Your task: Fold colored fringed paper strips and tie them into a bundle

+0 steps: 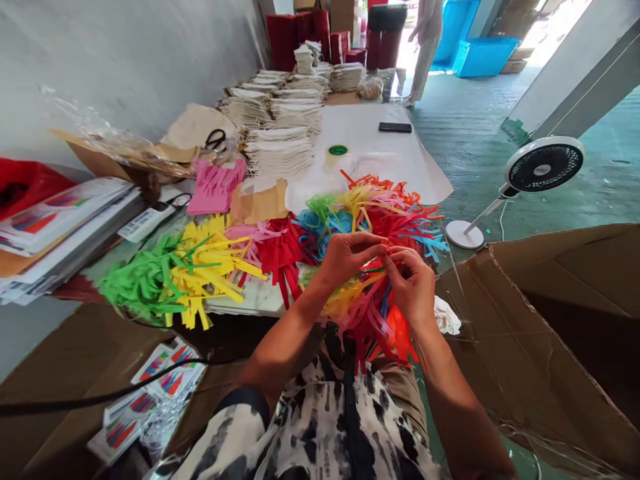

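My left hand (350, 257) and my right hand (411, 277) meet above the table's front edge, fingertips pinched close together. What they pinch is too small to make out. Below and between them hangs a bundle of red, orange, yellow and pink paper tassels (367, 313). More multicoloured tassels (380, 207) lie just behind the hands. To the left on the table rest green tassels (145, 280), yellow tassels (210, 257) and red tassels (283, 250).
Stacks of white bundles (280, 147), pink fringed paper (215, 187), scissors (215, 139), tape (336, 155) and a black phone (395, 127) lie farther back. A fan (543, 167) and open cardboard box (565, 300) stand right. A person (427, 47) stands behind the table.
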Demonstrator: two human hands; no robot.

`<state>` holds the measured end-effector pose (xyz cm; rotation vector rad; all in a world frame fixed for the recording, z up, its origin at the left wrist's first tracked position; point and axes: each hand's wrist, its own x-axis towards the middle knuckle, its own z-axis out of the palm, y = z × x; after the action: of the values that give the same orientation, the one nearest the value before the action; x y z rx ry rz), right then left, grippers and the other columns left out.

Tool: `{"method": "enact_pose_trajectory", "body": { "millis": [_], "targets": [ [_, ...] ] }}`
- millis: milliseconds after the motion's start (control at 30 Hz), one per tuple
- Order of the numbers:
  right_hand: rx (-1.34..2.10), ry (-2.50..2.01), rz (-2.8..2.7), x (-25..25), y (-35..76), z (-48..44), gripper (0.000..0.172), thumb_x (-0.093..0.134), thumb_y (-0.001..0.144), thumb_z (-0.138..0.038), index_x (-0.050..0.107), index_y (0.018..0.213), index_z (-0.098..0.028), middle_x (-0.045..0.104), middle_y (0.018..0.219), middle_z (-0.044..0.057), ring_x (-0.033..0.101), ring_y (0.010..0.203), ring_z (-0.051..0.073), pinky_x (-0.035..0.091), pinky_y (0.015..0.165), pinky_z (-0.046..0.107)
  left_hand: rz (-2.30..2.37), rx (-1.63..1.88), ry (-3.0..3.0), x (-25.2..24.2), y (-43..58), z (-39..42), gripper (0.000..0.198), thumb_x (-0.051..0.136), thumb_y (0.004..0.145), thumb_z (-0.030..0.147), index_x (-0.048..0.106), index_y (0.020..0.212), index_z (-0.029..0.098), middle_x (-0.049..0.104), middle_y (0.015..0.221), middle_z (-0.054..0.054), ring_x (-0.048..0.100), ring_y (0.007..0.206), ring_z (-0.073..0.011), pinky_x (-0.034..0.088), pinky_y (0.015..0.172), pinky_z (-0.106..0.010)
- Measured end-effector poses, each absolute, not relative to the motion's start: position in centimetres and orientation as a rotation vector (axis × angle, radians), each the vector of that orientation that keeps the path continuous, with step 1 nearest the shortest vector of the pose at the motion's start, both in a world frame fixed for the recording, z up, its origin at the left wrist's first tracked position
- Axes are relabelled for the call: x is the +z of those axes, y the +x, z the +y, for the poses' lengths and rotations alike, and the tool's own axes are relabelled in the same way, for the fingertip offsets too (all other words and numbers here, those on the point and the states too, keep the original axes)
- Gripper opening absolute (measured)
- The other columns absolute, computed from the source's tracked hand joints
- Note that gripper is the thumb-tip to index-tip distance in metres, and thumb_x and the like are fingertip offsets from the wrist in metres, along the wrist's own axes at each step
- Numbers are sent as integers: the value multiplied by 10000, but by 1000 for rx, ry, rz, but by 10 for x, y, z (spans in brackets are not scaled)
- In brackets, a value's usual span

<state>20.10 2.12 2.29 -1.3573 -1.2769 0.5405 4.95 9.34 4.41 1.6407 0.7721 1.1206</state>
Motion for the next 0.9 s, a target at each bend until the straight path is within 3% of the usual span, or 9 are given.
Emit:
{"method": "enact_pose_trajectory", "body": {
  "millis": [167,367,567,700,900],
  "targets": [
    [662,-1367,-1223,22,201,20,343,699,926,-524,724,830,-195,762,1048,88,596,699,145,430,629,298,814,1163,1798,41,47,93,301,832,860,505,845,889,206,835,881,-55,778,799,-188,609,757,-284],
    [637,-1380,-1256,24,200,20,329,697,935,-509,730,829,-199,759,1061,93,638,766,167,440,640,300,736,1187,1549,45,47,90,365,882,797,517,828,936,184,823,878,-52,750,703,-147,610,672,-252],
    [464,-1409,-1339,23,196,18,308,643,992,-480,710,841,-221,758,1046,94,688,899,217,505,771,354,843,1218,1520,39,54,82,351,850,824,525,830,926,190,828,917,-55,777,811,-176,638,757,-283],
    [378,-1435,-1385,25,194,18,276,635,1004,-450,707,859,-227,759,1055,96,701,916,227,515,774,362,883,1220,1599,39,56,78,276,831,853,451,825,966,199,828,986,-56,779,911,-184,637,843,-301],
    [413,-1422,-1376,25,193,19,289,639,1000,-453,701,842,-219,755,1045,89,683,865,205,493,730,335,847,1182,1544,39,54,81,258,821,859,423,824,969,189,825,971,-48,776,888,-176,642,828,-294]
  ]
}}
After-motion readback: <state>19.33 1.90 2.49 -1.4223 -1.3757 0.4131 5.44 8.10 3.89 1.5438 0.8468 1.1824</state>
